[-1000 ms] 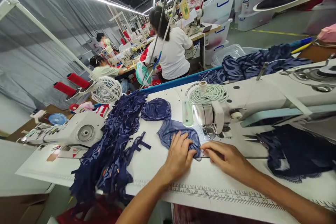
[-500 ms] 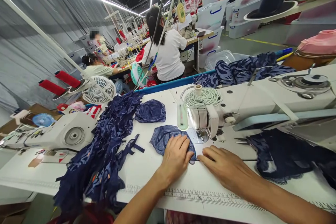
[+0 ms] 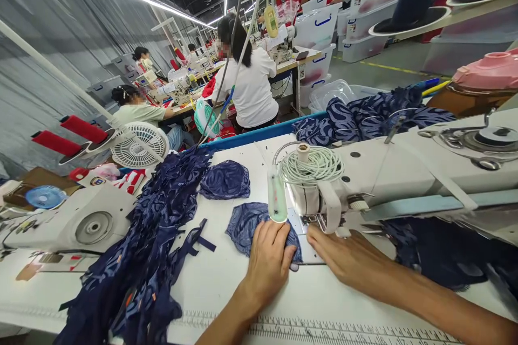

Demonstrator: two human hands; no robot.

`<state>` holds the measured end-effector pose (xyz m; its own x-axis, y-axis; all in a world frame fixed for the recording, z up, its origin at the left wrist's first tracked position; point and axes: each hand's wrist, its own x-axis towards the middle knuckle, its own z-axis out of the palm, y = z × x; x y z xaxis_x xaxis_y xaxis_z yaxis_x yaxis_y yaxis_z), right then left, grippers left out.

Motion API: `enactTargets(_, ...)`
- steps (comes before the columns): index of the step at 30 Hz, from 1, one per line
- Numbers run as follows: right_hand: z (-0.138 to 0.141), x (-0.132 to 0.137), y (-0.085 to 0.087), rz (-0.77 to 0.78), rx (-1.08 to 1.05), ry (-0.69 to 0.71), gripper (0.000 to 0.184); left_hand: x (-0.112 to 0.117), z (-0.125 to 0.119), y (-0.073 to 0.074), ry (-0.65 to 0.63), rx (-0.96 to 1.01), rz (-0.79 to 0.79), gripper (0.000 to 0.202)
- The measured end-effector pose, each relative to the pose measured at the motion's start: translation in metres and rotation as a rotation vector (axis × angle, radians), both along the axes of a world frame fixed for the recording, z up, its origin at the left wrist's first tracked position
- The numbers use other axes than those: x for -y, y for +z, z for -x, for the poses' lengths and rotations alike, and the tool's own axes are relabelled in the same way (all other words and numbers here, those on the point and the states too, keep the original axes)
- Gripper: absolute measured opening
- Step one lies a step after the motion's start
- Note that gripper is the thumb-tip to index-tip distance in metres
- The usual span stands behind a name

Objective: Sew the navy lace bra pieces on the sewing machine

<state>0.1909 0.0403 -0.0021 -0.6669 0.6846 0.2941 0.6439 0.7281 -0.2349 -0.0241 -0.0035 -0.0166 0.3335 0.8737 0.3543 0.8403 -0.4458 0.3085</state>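
Observation:
A dark blue lace-edged bra cup (image 3: 243, 225) lies on the white sewing table, its right edge beside the needle plate. My left hand (image 3: 270, 250) presses down on this cup, fingers together and curved over it, thumb at its right edge. Close by the presser foot (image 3: 318, 221), my right hand (image 3: 343, 252) has its fingers drawn together; their tips are partly hidden, and I cannot make out what they hold. The sewing machine (image 3: 311, 194) carries a coil of pale green cord (image 3: 309, 166) and a light green lamp-like piece (image 3: 277, 197). A second blue cup (image 3: 225, 179) lies farther back.
Navy strips (image 3: 157, 226) are heaped along the left. Scissors (image 3: 376, 230) and dark fabric (image 3: 441, 253) lie under the machine arm at right. A printed ruler (image 3: 315, 329) runs along the front edge. Patterned fabric bundles (image 3: 364, 116) lie behind the machine; a co-worker (image 3: 254, 78) sits beyond.
My right hand has moved up toward the presser foot, away from the cup's lower corner. The left hand stays on the cup. The whole view has shifted somewhat.

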Motion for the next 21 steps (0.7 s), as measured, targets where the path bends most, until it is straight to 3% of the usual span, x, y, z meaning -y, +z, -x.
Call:
enactTargets(3, -0.013, 0.016, 0.01, 0.003, 0.03, 0.115, 0.026, -0.001, -0.003, 0.001, -0.002, 0.03, 0.014, 0.038)
enactTargets(6, -0.015, 0.024, 0.005, -0.09, 0.038, 0.196, 0.044, -0.003, -0.01, 0.004, 0.016, 0.018, 0.038, 0.038)
enactTargets(12, -0.017, 0.015, -0.014, -0.198, -0.09, 0.107, 0.03, -0.023, -0.022, 0.014, 0.001, -0.039, 0.108, 0.035)
enactTargets(17, -0.018, 0.007, -0.017, -0.159, -0.143, 0.035, 0.035, -0.044, -0.023, 0.014, -0.026, -0.001, 0.052, 0.033)
enactTargets(21, -0.017, 0.01, -0.017, -0.116, -0.088, 0.034, 0.037, -0.047, -0.02, 0.014, -0.064, -0.012, 0.033, 0.026)
